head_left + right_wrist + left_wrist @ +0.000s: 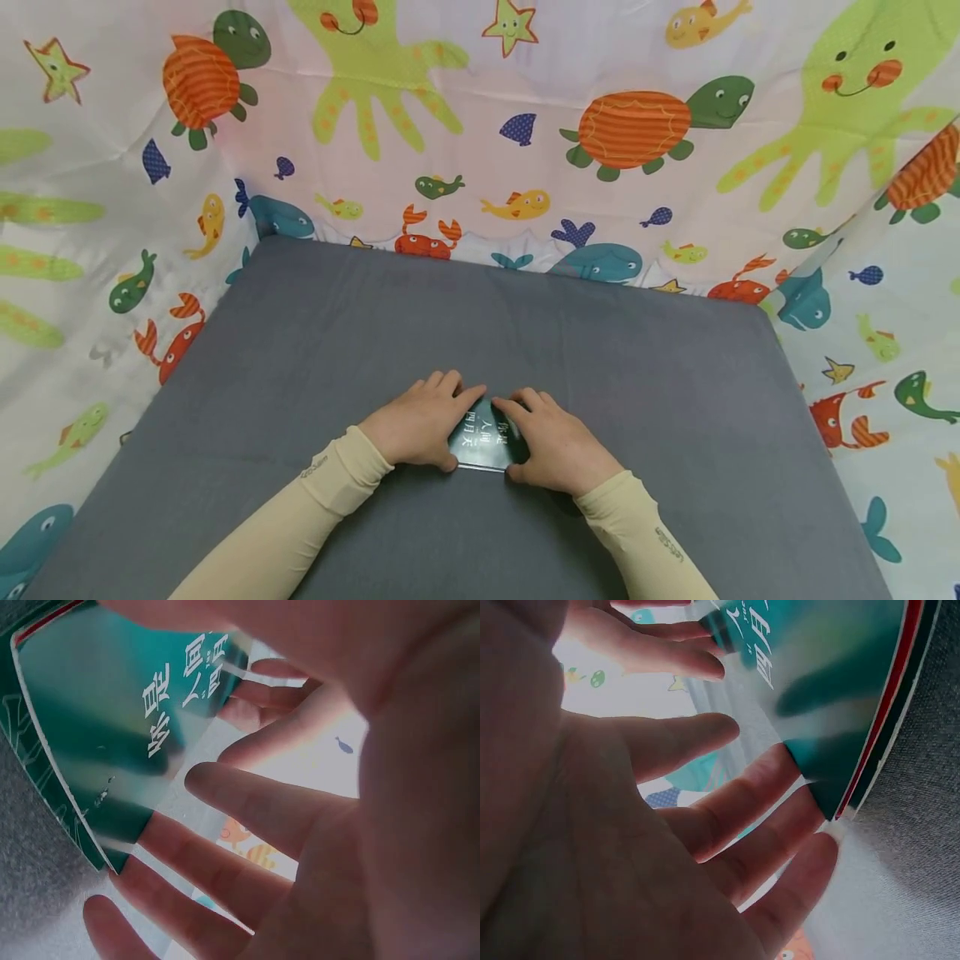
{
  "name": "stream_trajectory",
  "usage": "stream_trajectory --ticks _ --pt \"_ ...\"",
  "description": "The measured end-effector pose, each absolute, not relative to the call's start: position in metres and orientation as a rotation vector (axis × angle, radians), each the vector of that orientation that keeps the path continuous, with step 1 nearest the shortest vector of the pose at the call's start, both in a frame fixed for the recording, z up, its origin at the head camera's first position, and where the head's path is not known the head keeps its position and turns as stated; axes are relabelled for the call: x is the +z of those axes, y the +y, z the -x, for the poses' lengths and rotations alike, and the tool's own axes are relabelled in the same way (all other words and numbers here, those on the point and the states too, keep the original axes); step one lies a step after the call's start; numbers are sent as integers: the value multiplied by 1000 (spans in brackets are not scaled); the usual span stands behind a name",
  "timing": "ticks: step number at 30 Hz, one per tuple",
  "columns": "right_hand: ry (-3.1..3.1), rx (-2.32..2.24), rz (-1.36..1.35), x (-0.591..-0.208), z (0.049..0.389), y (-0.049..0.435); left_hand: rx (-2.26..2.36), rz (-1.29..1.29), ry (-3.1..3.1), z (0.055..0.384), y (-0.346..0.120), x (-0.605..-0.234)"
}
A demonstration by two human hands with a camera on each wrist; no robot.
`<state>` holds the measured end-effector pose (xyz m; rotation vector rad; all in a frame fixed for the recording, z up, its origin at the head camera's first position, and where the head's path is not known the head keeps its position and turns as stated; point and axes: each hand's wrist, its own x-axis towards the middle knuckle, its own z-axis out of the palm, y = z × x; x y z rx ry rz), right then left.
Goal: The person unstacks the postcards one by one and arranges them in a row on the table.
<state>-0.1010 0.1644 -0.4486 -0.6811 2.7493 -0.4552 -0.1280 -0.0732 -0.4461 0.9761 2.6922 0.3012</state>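
A thin, glossy dark-green box (486, 454) with white Chinese characters lies on the grey surface in the middle of the head view. My left hand (420, 419) holds its left side, thumb at the near corner and index finger by the far edge. On the opposite side my right hand (561, 443) grips it in the same way. In the left wrist view the green box (840, 675) shows a red strip along its side, with fingertips against its edge. The right wrist view shows fingertips at the far edge of the green box (90, 727); the thumb is hidden.
A grey cloth-covered table (420, 317) spreads around the hands. White curtains (465, 75) printed with sea animals stand along its back and both sides.
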Motion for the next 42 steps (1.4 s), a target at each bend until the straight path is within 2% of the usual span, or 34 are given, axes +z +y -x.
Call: stream_trajectory --ticks 13,21,31,42 --pt "2893 -432 771 -442 112 151 461 -960 2672 134 -100 -434" --pt "2929 -402 892 -437 138 125 517 -934 2709 151 -135 -427" --pt "2933 -278 941 -438 197 38 474 -753 2785 200 -206 -432" --pt "2895 -245 956 -468 257 -44 490 -522 2727 258 -287 -446"
